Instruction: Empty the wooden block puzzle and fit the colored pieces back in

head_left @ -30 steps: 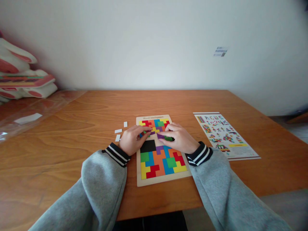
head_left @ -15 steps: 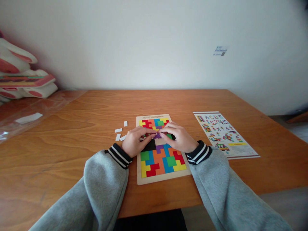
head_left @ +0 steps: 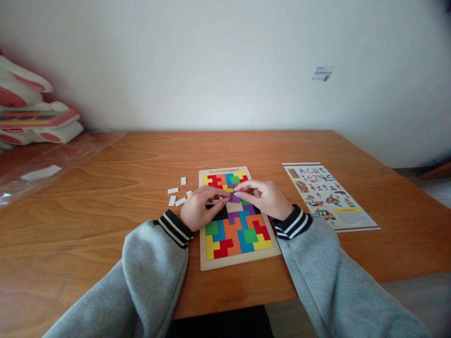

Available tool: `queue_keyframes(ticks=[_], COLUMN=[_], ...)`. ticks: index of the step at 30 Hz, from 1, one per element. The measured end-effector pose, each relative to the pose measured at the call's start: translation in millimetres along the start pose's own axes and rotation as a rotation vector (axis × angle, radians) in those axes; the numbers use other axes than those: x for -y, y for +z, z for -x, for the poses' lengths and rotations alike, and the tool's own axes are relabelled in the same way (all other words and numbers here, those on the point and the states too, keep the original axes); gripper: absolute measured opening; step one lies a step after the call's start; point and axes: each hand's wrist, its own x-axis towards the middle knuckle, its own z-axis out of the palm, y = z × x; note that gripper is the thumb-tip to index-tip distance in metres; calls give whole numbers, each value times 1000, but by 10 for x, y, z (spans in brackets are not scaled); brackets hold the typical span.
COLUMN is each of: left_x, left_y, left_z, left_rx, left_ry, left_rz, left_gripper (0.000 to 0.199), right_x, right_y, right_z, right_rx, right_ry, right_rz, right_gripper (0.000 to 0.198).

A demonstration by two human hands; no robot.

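Wooden tetromino puzzle board [head_left: 239, 258], flat on a bench [head_left: 112, 202] at the frame's lower centre, probably for support. The left hand [head_left: 198, 209] and right hand [head_left: 269, 201] lean in over its middle, apparently so both can reach a purple piece [head_left: 235, 199]; each hand's fingers [head_left: 216, 192] are nearly pinched, but whether they grip anything cannot be told. White tiles [head_left: 173, 191] lie left; a printed sheet [head_left: 321, 196] faces up at right, presumably for reading.

"How is our flat, rectangular, pale wooden puzzle board [head_left: 243, 257] lying?"
"It's resting flat on the brown wooden table [head_left: 148, 162], one short edge facing us."
"What are we seeing on it?"
"Multicoloured, flat, blocky pieces [head_left: 251, 235] are filling the near end; a purple blocky piece [head_left: 234, 199] is bordering a pale patch [head_left: 233, 207] mid-board."
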Motion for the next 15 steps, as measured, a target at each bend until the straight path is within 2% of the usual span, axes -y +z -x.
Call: queue_keyframes(ticks=[6, 15], left_x=[-18, 32], left_y=[6, 24], left_z=[-18, -3], left_rx=[6, 44], left_ry=[133, 171], left_rz=[-38, -94], left_gripper=[12, 10], right_x=[-101, -110], right_y=[-5, -58], right_z=[7, -16], right_rx=[125, 192], right_ry=[21, -124], right_rz=[-3, 105], right_gripper=[16, 16])
